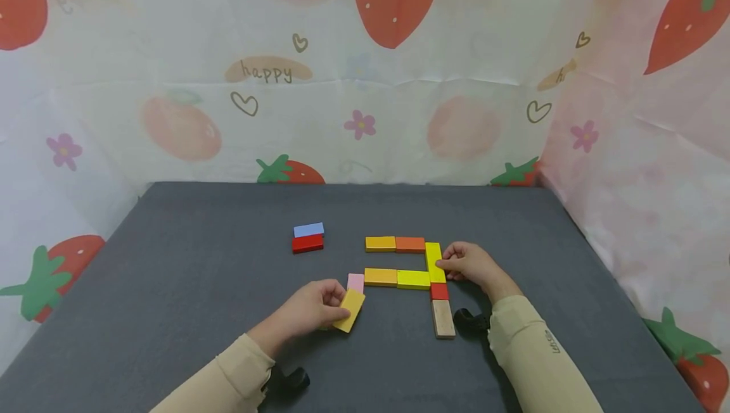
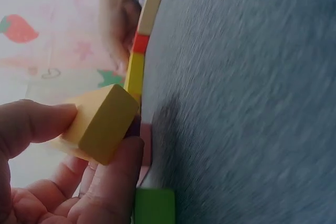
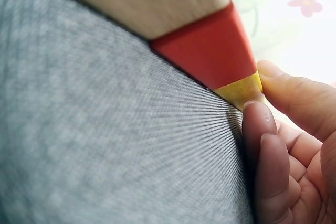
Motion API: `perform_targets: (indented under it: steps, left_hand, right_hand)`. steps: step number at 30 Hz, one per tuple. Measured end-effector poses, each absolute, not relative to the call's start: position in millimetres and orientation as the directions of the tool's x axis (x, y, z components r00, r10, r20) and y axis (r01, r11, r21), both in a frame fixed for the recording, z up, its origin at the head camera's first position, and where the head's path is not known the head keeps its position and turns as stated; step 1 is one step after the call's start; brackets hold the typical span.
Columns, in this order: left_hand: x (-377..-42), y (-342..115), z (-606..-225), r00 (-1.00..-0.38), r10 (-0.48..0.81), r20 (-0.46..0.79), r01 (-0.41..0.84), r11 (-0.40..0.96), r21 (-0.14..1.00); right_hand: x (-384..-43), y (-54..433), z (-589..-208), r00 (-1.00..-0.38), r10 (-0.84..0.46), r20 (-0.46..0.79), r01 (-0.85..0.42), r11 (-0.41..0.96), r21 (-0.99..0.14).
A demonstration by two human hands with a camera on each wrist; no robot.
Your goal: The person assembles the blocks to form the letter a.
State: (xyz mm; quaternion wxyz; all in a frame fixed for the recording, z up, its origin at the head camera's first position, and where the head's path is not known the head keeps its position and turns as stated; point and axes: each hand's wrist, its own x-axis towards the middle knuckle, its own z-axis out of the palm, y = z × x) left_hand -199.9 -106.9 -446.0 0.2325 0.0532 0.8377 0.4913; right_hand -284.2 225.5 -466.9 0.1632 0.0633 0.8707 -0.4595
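Observation:
My left hand (image 1: 316, 304) pinches a yellow-orange block (image 1: 349, 311) between thumb and fingers, tilted and held up beside a pink block (image 1: 355, 282). In the left wrist view, a green block (image 2: 155, 205) lies below that hand; the hand hides it in the head view. My right hand (image 1: 472, 265) has thumb and fingertip at the right side of a long yellow block (image 1: 435, 262), gripping its edge. That block adjoins a red block (image 1: 439, 291), with a plain wooden block (image 1: 443, 319) following toward me.
Two rows run left from the long yellow block: an orange block (image 1: 410, 245) with an amber block (image 1: 380, 244), and nearer a yellow block (image 1: 413, 280) with a light-orange block (image 1: 380, 277). A blue block (image 1: 308, 230) and a dark red block (image 1: 308, 244) lie farther left on the grey table (image 1: 199, 261).

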Motion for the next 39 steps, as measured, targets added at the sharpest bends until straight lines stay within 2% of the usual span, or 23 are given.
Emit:
perform_targets:
  steps: [4,10,16,30,39]
  left_hand:
    - [-192.9,-102.6,-445.4,-0.883,0.332,-0.331,-0.111,0.537,0.836]
    - [-190.2,-97.5,-443.2,-0.903,0.313,-0.293,-0.016,0.660,0.751]
    - [-193.9,-96.5,-442.4,-0.915,0.256,-0.312,-0.044,0.705,0.708]
    - [-188.2,-88.1,-444.7,-0.888,0.339,-0.312,0.025,0.711,0.703]
    - [-186.9,-87.3,-444.2,-0.867,0.357,-0.347,0.018,0.719,0.695]
  right_hand:
    - [-283.5,224.4,-466.5,-0.941,-0.031,-0.336,0.259,0.570,-0.779]
    - [-282.2,224.3,-466.7,-0.945,-0.031,-0.327,0.252,0.567,-0.784]
    - [-282.6,224.3,-467.8,-0.947,-0.032,-0.321,0.248,0.563,-0.788]
    - [-282.9,223.5,-465.3,-0.942,-0.031,-0.334,0.257,0.569,-0.781]
    - [-283.4,225.3,-467.8,-0.946,-0.045,-0.320,0.237,0.574,-0.784]
